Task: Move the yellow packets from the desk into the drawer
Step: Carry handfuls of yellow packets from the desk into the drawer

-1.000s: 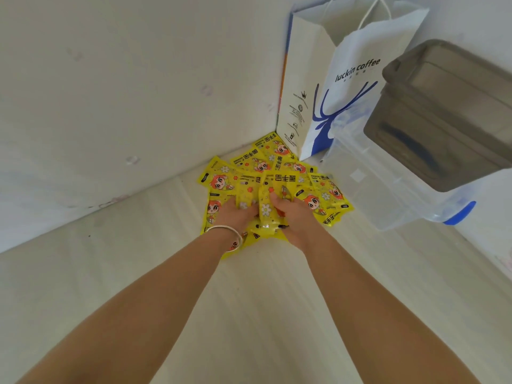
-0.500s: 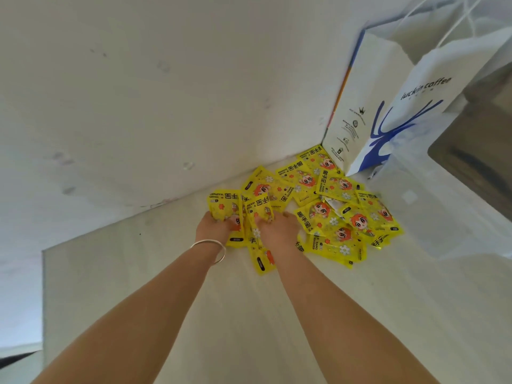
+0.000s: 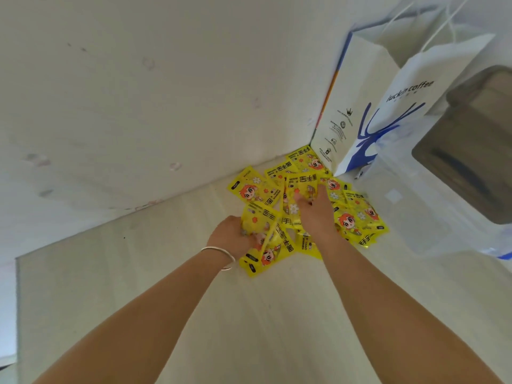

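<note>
Several yellow packets (image 3: 357,217) with a cartoon face lie in a heap on the pale desk (image 3: 249,328), in the corner by the wall. My left hand (image 3: 231,236), with a silver bangle on the wrist, is closed on a bunch of yellow packets (image 3: 266,245) at the heap's near left. My right hand (image 3: 315,212) lies on top of the heap with its fingers spread and curled over a packet (image 3: 300,184); I cannot tell if it has hold of it. No drawer is in view.
A white and blue paper bag (image 3: 388,106) stands upright in the corner behind the heap. A clear plastic box with a grey lid (image 3: 471,151) sits to the right, close to the packets. The desk's left edge (image 3: 18,300) shows at far left.
My left hand has kept its bunch of packets and drawn it slightly nearer. My right hand has left that bunch and reached farther back onto the heap.
</note>
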